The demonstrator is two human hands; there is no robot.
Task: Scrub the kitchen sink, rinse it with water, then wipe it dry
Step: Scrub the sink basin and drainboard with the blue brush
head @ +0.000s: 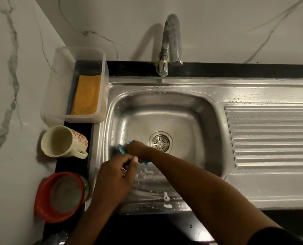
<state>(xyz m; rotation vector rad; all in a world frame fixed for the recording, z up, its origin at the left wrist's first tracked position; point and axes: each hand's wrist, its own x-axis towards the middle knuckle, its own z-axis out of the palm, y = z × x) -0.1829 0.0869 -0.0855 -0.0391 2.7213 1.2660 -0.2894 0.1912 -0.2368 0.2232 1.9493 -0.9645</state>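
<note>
Blue brush [123,149] clamped in right hand [136,149], held against sink [182,106] left wall; left hand [115,174] curled alongside, contents untellable

My right hand [136,149] covers most of the blue brush [123,149]; its dark bristle end at 9 o'clock is a blur. My left hand [115,174] pinches a thin strip [124,167], perhaps metal, too small to tell. At 3 o'clock the drainboard [271,135] runs off the edge.
</note>
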